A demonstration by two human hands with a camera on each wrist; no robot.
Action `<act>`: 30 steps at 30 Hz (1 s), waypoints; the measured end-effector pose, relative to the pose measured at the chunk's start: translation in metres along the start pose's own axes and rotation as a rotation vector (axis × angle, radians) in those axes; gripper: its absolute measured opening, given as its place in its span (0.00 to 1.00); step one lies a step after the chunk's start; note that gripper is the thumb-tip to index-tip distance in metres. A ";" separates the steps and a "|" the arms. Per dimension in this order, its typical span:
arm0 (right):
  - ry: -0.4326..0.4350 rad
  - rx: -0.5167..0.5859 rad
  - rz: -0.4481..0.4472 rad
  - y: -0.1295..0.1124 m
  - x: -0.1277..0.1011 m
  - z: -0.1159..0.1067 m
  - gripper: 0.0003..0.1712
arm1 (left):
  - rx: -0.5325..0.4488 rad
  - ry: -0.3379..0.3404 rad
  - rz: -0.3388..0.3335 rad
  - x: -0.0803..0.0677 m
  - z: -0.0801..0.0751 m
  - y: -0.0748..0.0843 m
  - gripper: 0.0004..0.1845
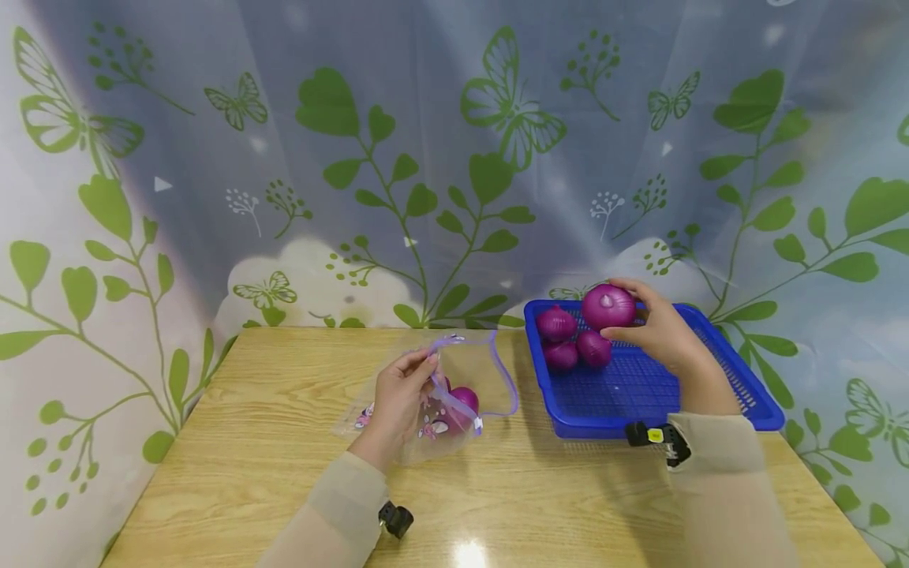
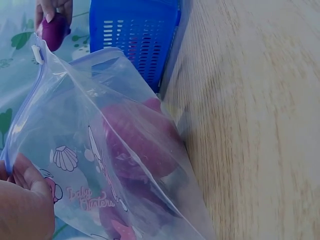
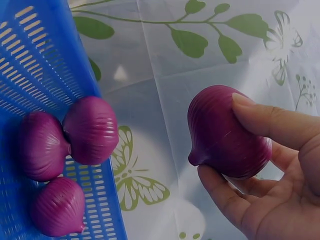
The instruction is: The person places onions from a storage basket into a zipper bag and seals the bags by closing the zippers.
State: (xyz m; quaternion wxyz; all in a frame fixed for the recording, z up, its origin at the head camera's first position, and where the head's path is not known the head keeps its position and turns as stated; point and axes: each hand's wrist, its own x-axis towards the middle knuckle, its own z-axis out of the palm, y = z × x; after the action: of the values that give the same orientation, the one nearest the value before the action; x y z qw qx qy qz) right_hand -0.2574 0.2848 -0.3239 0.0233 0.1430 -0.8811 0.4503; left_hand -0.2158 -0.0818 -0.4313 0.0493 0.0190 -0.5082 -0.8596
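Nearest, beige sleeves with black devices at the wrists reach across the wood-grain table. The left hand pinches the purple zip edge of a clear bag, its mouth parted toward the right; pink lettering on it reads "Baby Oysters", beside a printed shell. At least two onions lie inside, blurred by the film. The right forearm crosses a blue slotted basket, hiding part of it, and the right hand grips a purple onion above it. Three loose onions cluster at the basket's left end. Behind hangs a curtain of green leaves and butterflies.
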 end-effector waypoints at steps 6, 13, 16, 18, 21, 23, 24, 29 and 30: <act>-0.014 0.005 -0.005 -0.003 -0.001 0.008 0.49 | -0.001 0.014 -0.004 0.001 0.002 0.000 0.09; -0.048 0.032 -0.006 -0.012 -0.003 0.018 0.48 | 0.027 0.012 -0.011 0.003 0.004 0.001 0.09; -0.060 0.051 -0.016 -0.015 -0.004 0.023 0.48 | 0.035 0.006 -0.012 0.003 0.005 0.002 0.11; -0.069 0.060 -0.012 -0.016 -0.004 0.025 0.48 | 0.041 -0.005 -0.011 0.004 0.005 0.002 0.13; -0.086 0.081 -0.012 -0.017 -0.005 0.029 0.48 | 0.047 -0.014 -0.013 0.004 0.005 0.002 0.14; -0.097 0.088 -0.016 -0.018 -0.005 0.032 0.48 | 0.054 -0.017 -0.016 0.004 0.005 0.002 0.14; -0.101 0.088 -0.020 -0.018 -0.005 0.034 0.48 | 0.052 -0.016 -0.017 0.004 0.005 0.002 0.14; -0.123 0.083 -0.044 -0.022 -0.003 0.042 0.48 | 0.044 -0.005 -0.022 0.005 0.007 0.003 0.14; -0.126 0.082 -0.046 -0.023 -0.003 0.044 0.47 | 0.042 -0.003 -0.023 0.005 0.007 0.003 0.13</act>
State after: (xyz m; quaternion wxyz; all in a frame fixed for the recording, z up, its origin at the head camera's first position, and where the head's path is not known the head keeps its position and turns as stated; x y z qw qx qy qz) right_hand -0.2443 0.2376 -0.3330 -0.0277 0.1923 -0.8580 0.4754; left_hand -0.2215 -0.0771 -0.4252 0.0384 0.0245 -0.5259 -0.8493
